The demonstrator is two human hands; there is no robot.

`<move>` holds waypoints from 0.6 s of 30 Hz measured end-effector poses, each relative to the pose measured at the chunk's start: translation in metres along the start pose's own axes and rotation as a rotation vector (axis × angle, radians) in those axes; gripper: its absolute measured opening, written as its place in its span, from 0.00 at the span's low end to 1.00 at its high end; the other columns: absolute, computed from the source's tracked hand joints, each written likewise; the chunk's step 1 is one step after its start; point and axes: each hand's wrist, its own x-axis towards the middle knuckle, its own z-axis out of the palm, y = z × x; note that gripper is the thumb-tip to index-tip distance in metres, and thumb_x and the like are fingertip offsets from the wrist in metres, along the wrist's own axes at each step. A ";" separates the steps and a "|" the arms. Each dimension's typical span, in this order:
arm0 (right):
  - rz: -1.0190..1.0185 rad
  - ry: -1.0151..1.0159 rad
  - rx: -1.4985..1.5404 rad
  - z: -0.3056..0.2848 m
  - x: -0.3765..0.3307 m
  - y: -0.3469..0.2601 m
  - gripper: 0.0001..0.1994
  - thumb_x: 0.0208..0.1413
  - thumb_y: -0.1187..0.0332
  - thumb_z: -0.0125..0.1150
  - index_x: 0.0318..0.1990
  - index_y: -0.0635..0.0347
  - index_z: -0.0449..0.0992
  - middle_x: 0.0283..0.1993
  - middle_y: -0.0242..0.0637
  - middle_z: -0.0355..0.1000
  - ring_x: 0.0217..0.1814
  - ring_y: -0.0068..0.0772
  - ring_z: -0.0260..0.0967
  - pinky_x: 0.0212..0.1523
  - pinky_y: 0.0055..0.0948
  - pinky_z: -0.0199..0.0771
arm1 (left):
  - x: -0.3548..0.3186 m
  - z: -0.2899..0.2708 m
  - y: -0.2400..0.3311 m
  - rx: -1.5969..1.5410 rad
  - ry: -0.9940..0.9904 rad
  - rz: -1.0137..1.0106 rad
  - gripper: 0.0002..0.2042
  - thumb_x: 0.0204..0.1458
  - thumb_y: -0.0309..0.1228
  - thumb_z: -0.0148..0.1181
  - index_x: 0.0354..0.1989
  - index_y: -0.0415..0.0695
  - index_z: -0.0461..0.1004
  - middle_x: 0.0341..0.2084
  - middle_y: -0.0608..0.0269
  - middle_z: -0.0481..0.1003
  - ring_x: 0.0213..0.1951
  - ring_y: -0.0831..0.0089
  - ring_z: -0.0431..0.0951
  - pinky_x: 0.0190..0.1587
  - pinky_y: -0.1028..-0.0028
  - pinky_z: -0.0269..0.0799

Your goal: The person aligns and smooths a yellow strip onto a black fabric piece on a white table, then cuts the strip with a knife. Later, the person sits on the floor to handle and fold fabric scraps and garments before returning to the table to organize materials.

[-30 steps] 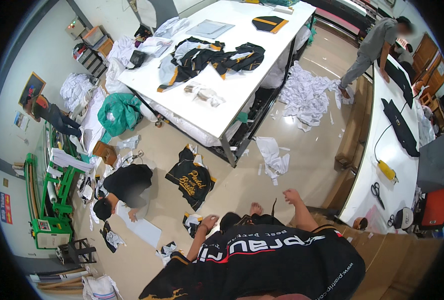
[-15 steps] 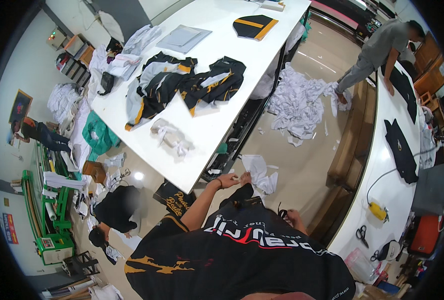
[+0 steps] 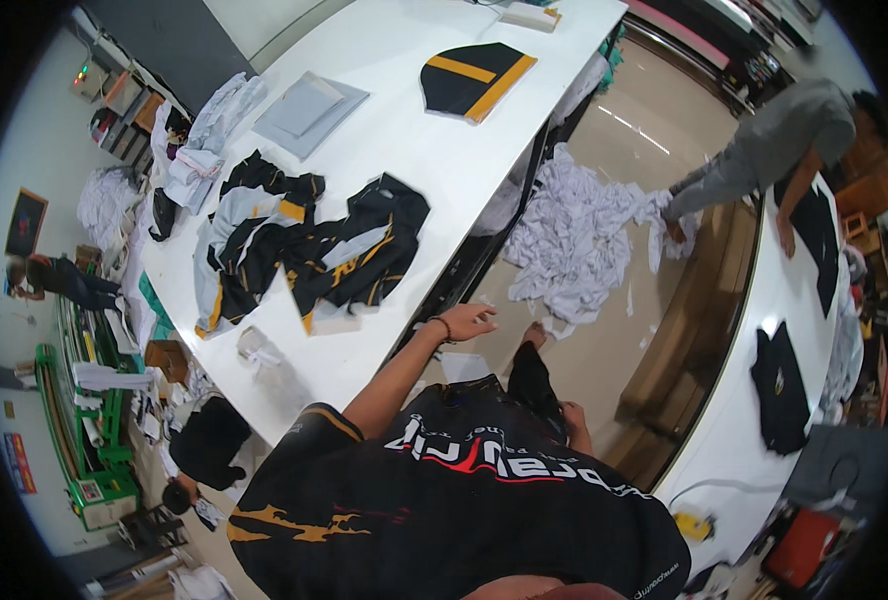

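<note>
White worktop [image 3: 434,150] runs long through a busy garment workshop, and that's our landmark. On it, towards the near end, lies a heap of black, white and yellow jerseys [image 3: 304,250]; further along sits a folded black-and-yellow piece [image 3: 476,78], with a flat grey stack [image 3: 309,108] off to its left. Just off the worktop's near edge, the left hand [image 3: 471,322] is out over the floor, fingers loosely spread, holding nothing. The right hand [image 3: 572,420] sits lower, away from the worktop, against the black jersey with red and white lettering [image 3: 464,500] draped in front of the person; how its fingers are set, I cannot tell. Beyond the worktop's right side, white scraps [image 3: 579,235] pile on the floor, and another person [image 3: 764,150] bends over them.
</note>
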 end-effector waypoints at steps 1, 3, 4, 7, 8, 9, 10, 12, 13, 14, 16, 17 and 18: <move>0.070 -0.040 -0.091 -0.012 0.014 -0.039 0.16 0.60 0.63 0.63 0.48 0.65 0.80 0.37 0.44 0.79 0.35 0.38 0.77 0.37 0.39 0.78 | 0.014 -0.008 0.000 -0.023 0.038 -0.027 0.28 0.58 0.51 0.62 0.59 0.43 0.73 0.46 0.51 0.81 0.49 0.57 0.82 0.51 0.64 0.76; 0.193 -0.124 -0.263 -0.032 0.034 -0.148 0.14 0.61 0.61 0.62 0.48 0.61 0.79 0.36 0.41 0.78 0.33 0.34 0.77 0.35 0.39 0.78 | 0.031 -0.021 0.003 -0.023 0.145 -0.142 0.26 0.60 0.51 0.60 0.60 0.45 0.73 0.49 0.52 0.80 0.51 0.59 0.80 0.54 0.64 0.75; 0.136 -0.144 -0.163 -0.046 0.064 -0.179 0.13 0.61 0.60 0.62 0.47 0.58 0.79 0.34 0.37 0.77 0.31 0.31 0.76 0.33 0.37 0.78 | 0.040 -0.032 0.007 -0.024 0.202 -0.193 0.25 0.61 0.50 0.59 0.61 0.47 0.73 0.50 0.53 0.80 0.51 0.60 0.80 0.56 0.64 0.74; -0.199 -0.082 -0.060 -0.098 0.174 -0.267 0.13 0.62 0.58 0.61 0.46 0.56 0.78 0.30 0.30 0.74 0.29 0.26 0.73 0.28 0.31 0.75 | 0.069 -0.053 0.029 -0.203 0.301 -0.242 0.24 0.62 0.48 0.60 0.61 0.47 0.73 0.48 0.57 0.80 0.53 0.66 0.79 0.55 0.66 0.74; -0.246 -0.094 -0.006 -0.103 0.191 -0.308 0.14 0.63 0.57 0.61 0.47 0.56 0.77 0.32 0.31 0.75 0.29 0.26 0.74 0.28 0.30 0.75 | 0.077 -0.061 0.031 -0.220 0.353 -0.219 0.23 0.62 0.46 0.60 0.60 0.46 0.74 0.45 0.58 0.81 0.49 0.69 0.80 0.53 0.68 0.74; -0.288 -0.109 0.045 -0.109 0.202 -0.356 0.15 0.63 0.56 0.61 0.48 0.56 0.77 0.33 0.31 0.75 0.30 0.25 0.74 0.28 0.30 0.75 | 0.084 -0.065 0.033 -0.265 0.450 -0.198 0.22 0.62 0.45 0.60 0.59 0.45 0.75 0.44 0.59 0.81 0.44 0.69 0.81 0.50 0.68 0.75; -0.304 -0.125 -0.006 -0.114 0.209 -0.408 0.16 0.63 0.55 0.61 0.48 0.57 0.77 0.34 0.32 0.76 0.31 0.25 0.75 0.29 0.29 0.75 | 0.090 -0.071 0.041 -0.318 0.498 -0.248 0.21 0.63 0.43 0.59 0.58 0.44 0.75 0.43 0.60 0.81 0.42 0.71 0.82 0.49 0.70 0.75; -0.356 -0.149 0.006 -0.111 0.219 -0.505 0.17 0.63 0.55 0.61 0.49 0.58 0.77 0.37 0.33 0.78 0.33 0.26 0.76 0.32 0.29 0.75 | 0.104 -0.087 0.055 -0.450 0.590 -0.282 0.19 0.63 0.40 0.59 0.57 0.41 0.76 0.42 0.60 0.82 0.39 0.73 0.82 0.46 0.73 0.76; -0.386 -0.154 0.070 -0.106 0.226 -0.544 0.17 0.64 0.56 0.61 0.50 0.59 0.77 0.39 0.34 0.78 0.35 0.27 0.76 0.33 0.29 0.75 | 0.115 -0.095 0.057 -0.530 0.627 -0.266 0.18 0.63 0.38 0.59 0.56 0.39 0.76 0.40 0.60 0.82 0.38 0.75 0.82 0.44 0.75 0.77; -0.425 -0.186 0.085 -0.099 0.230 -0.584 0.17 0.64 0.56 0.61 0.51 0.58 0.77 0.40 0.35 0.79 0.35 0.27 0.77 0.35 0.29 0.75 | 0.123 -0.102 0.058 -0.612 0.666 -0.254 0.17 0.63 0.36 0.58 0.55 0.37 0.77 0.39 0.60 0.82 0.36 0.76 0.82 0.42 0.77 0.77; -0.489 -0.261 0.102 -0.080 0.239 -0.651 0.17 0.64 0.56 0.61 0.52 0.58 0.77 0.41 0.36 0.79 0.38 0.29 0.77 0.38 0.29 0.75 | 0.142 -0.120 0.054 -0.672 0.726 -0.266 0.17 0.64 0.34 0.58 0.55 0.36 0.76 0.39 0.60 0.82 0.36 0.77 0.82 0.41 0.78 0.77; -0.522 -0.300 0.102 -0.069 0.245 -0.681 0.18 0.63 0.56 0.61 0.54 0.57 0.77 0.41 0.36 0.79 0.39 0.29 0.78 0.39 0.29 0.75 | 0.154 -0.131 0.050 -0.702 0.755 -0.266 0.16 0.64 0.33 0.57 0.55 0.36 0.76 0.39 0.60 0.82 0.36 0.77 0.82 0.40 0.78 0.77; -0.557 -0.322 0.083 -0.054 0.252 -0.711 0.18 0.64 0.56 0.61 0.54 0.57 0.77 0.41 0.36 0.79 0.40 0.29 0.78 0.39 0.29 0.75 | 0.167 -0.138 0.034 -0.762 0.789 -0.240 0.15 0.64 0.32 0.57 0.55 0.36 0.76 0.38 0.60 0.82 0.36 0.76 0.82 0.39 0.79 0.76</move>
